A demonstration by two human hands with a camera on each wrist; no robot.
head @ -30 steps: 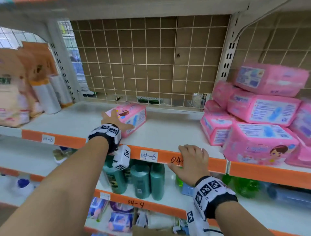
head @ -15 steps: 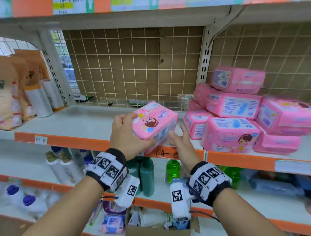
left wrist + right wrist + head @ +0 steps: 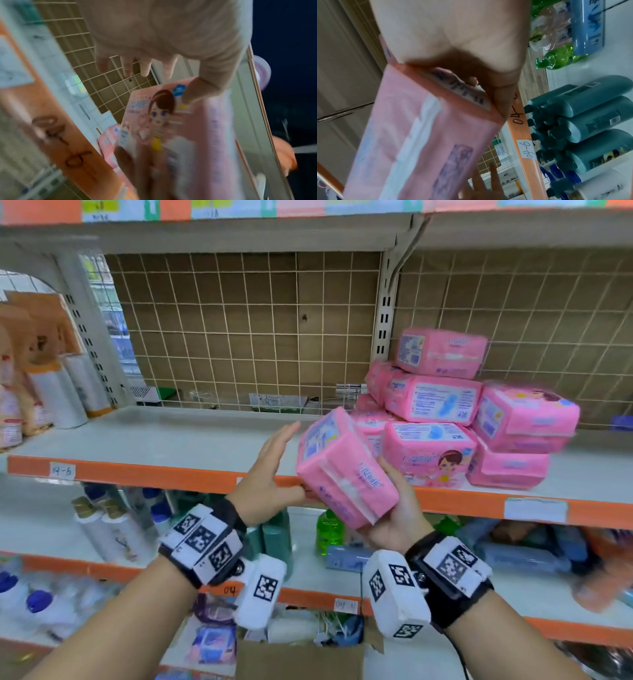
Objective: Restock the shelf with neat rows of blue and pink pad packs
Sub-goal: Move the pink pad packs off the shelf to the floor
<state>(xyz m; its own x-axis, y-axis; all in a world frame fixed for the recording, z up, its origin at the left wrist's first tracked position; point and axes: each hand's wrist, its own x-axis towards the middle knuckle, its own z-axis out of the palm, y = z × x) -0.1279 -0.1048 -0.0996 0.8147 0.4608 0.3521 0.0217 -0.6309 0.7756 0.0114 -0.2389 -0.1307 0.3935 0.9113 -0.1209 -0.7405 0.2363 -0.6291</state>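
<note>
Just in front of the shelf (image 3: 164, 440) edge, the right hand (image 3: 394, 508) is raised palm up, its fingers (image 3: 388, 470) curled around a tilted pink pad pack (image 3: 342, 470) that rests in the palm. Beside it, the left hand (image 3: 270, 474) is held edge-on with fingers (image 3: 284, 436) straight and spread, gripping nothing; only its thumb touches the pack's lower left corner. Beyond the right fingers, a loose heap of pink packs (image 3: 472, 412) lies on the shelf, just behind the held pack.
</note>
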